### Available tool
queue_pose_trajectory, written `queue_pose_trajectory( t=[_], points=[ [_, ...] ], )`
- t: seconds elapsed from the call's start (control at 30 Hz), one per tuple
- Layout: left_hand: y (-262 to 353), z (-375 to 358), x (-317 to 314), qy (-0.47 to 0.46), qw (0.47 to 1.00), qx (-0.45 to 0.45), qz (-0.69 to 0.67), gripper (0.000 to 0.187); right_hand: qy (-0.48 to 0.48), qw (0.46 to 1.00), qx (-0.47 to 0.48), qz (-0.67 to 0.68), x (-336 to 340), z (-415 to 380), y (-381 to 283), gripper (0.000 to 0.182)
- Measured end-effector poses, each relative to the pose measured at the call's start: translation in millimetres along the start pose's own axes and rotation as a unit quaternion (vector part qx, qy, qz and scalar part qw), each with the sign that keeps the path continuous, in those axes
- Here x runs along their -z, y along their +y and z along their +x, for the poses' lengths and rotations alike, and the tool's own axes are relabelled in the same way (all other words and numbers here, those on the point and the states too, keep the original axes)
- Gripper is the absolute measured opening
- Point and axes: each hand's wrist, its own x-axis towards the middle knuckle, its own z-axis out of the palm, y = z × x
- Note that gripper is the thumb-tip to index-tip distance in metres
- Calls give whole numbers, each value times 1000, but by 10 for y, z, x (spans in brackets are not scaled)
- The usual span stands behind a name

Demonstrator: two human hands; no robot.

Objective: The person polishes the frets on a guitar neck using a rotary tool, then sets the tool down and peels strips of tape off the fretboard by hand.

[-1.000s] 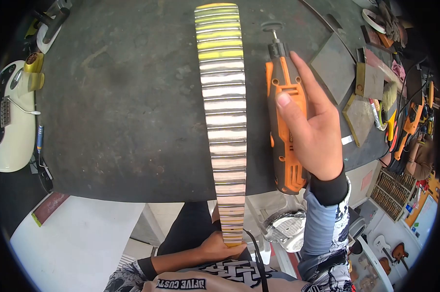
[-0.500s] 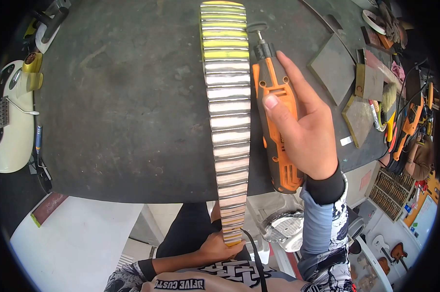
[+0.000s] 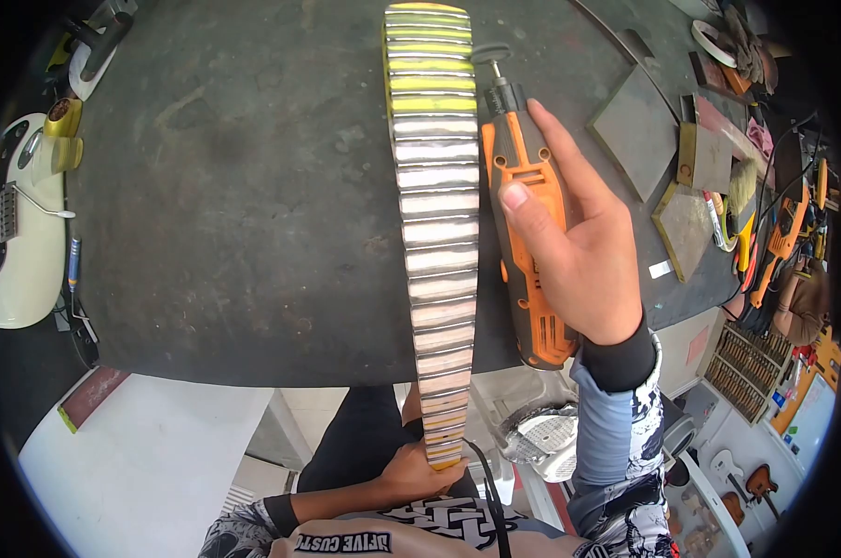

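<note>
A long guitar neck (image 3: 439,232) runs from the far side of the dark worktop towards my body, past the table edge. Metal frets cross it; the far stretch between them is yellow-green, the nearer part pale. My left hand (image 3: 419,472) is closed around its narrow near end, with the fingers partly hidden beneath. Just right of the neck, my right hand (image 3: 583,251) grips an orange and black rotary tool (image 3: 537,177), thumb on top and index finger stretched along its side. The small dark disc (image 3: 491,54) on the tool's tip sits right at the neck's edge.
Flat grey blocks (image 3: 633,130), a brush (image 3: 743,186) and other tools crowd the worktop's right side. A cream guitar body (image 3: 25,242) lies at the left. A person (image 3: 802,302) shows at the far right. Below the table edge is a white surface (image 3: 160,456).
My right hand and the rotary tool have shifted very slightly left. The neck and my left hand stay where they were.
</note>
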Motion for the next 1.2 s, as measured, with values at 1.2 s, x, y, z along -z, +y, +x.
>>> queue_pose_trajectory(
  t=[1.2],
  points=[
    [3,3,105,-49,997,-26,-50,37,-15,998,51,20,40,215,84,58]
  ],
)
